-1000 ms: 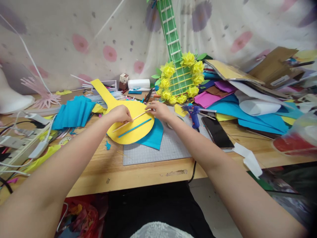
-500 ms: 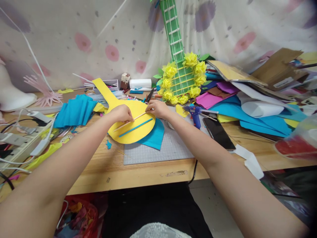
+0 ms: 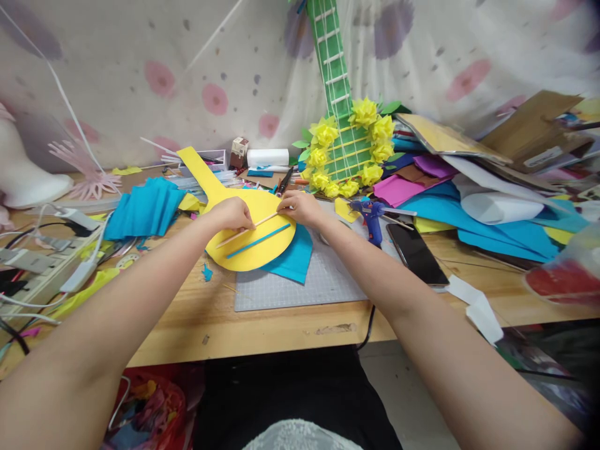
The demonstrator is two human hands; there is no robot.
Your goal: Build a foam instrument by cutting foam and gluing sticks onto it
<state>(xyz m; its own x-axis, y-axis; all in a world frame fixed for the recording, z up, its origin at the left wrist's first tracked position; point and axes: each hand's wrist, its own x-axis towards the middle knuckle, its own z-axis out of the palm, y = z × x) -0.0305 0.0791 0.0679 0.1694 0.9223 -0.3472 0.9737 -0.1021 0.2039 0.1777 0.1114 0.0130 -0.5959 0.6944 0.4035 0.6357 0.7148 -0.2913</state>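
A yellow guitar-shaped cutout [image 3: 253, 259] lies on the desk, its neck pointing to the back left. Across its round body runs a thin wooden stick [image 3: 266, 219], slanting up to the right. My left hand [image 3: 233, 214] is closed in a pinch on the stick near its middle. At the stick's right end, the fingers of my right hand [image 3: 299, 206] are pinched on it. A blue strip [image 3: 257, 241] lies on the cutout, nearer to me and roughly parallel to the stick. Blue paper [image 3: 300, 259] sticks out from under the cutout's right side.
A grey cutting mat [image 3: 281, 299] lies under the blue paper. Right of my hand are a blue glue gun [image 3: 372, 222] and a phone [image 3: 417, 255]. Behind stands a green guitar with yellow flowers [image 3: 347, 140]. Coloured sheets [image 3: 497, 219] pile up at right; a power strip [image 3: 35, 275] sits left.
Both hands hold the stick in the same place on the yellow cutout. The whole view has shifted very slightly.
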